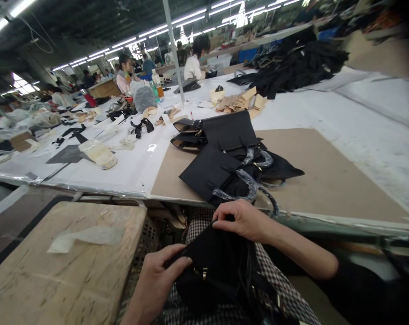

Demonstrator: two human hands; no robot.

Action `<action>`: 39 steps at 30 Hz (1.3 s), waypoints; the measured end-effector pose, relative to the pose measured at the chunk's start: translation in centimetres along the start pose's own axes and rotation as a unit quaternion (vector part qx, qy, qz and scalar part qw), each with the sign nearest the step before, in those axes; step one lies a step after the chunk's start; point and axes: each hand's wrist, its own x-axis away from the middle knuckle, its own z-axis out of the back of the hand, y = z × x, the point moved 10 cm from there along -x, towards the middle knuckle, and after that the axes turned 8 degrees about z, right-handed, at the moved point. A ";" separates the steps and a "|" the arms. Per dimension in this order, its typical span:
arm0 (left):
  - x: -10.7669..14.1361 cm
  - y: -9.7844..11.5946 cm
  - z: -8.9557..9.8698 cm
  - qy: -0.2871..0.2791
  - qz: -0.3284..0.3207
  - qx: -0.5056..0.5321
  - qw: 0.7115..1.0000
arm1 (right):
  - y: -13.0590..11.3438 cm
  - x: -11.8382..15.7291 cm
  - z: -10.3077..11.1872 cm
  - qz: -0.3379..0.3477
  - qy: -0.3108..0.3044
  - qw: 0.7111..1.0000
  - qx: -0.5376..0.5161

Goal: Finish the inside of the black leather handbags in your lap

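Observation:
A black handbag [221, 257] with a small gold-coloured clasp lies across my lap, on checked cloth. My left hand [160, 275] grips its edge on the left, thumb on top and fingers underneath. At the upper corner, my right hand [238, 219] pinches the same edge between thumb and fingertips. Dark straps hang down the bag's right side. Just beyond my hands, several black handbags [229, 131] lie stacked on a brown board [326, 180], some with handles [248, 185] wrapped in clear plastic.
A stained wooden board [65, 271] with a pale strip on it stands at my left. On the white table [360, 117] are a cup [99, 153], tan pieces [241, 101], and a heap of black material [295, 67]. A thin metal pole [173, 49] rises behind. Other people sit farther back.

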 end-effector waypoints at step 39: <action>-6.0 6.7 -5.2 -0.069 -0.115 -0.334 0.933 | 0.8 -0.4 -0.4 0.022 0.000 0.999 -0.042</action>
